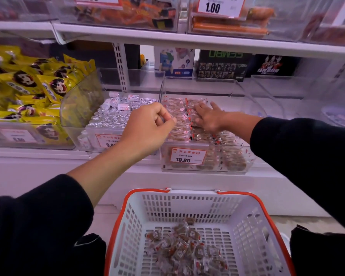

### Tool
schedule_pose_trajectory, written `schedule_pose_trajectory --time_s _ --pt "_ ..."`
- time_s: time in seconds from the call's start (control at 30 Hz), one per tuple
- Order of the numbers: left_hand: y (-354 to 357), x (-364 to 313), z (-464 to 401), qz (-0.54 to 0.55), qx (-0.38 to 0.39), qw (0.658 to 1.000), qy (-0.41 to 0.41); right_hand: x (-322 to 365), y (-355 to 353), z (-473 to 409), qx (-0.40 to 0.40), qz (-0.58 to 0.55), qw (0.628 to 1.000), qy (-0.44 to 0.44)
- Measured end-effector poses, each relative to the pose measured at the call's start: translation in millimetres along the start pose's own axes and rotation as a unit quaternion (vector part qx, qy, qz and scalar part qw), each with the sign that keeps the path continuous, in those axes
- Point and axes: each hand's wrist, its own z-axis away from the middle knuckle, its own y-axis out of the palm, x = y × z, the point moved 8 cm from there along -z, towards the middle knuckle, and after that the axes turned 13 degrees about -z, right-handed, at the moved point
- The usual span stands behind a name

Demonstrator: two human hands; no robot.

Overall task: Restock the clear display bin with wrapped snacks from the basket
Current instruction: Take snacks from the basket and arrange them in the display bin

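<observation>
Hands in view: two — left hand (pixel 147 126) and right hand (pixel 207 118). One basket (pixel 187 198) sits below the clear display bin (pixel 205 168); wrapped snacks (pixel 187 246) inside the basket are too many and too jumbled to count. Readable price tags: two on bins — 10.80 tag (pixel 186 155) and, above that bin, 1.00 tag (pixel 219 6).

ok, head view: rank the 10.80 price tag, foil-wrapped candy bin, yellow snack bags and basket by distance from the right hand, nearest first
1. 10.80 price tag: just below the right hand, on the bin front.
2. Foil-wrapped candy bin: next bin to its left.
3. Basket: well below, on the floor side.
4. Yellow snack bags: far left.

Basket and bags are a looser call.
</observation>
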Motion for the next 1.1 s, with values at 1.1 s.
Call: schedule_pose_trajectory --time_s 1.1 --pt "343.1 221.9 345.8 -0.101 0.397 0.8 -0.438 -61.7 496.5 133.3 0.078 -0.352 0.905 0.224"
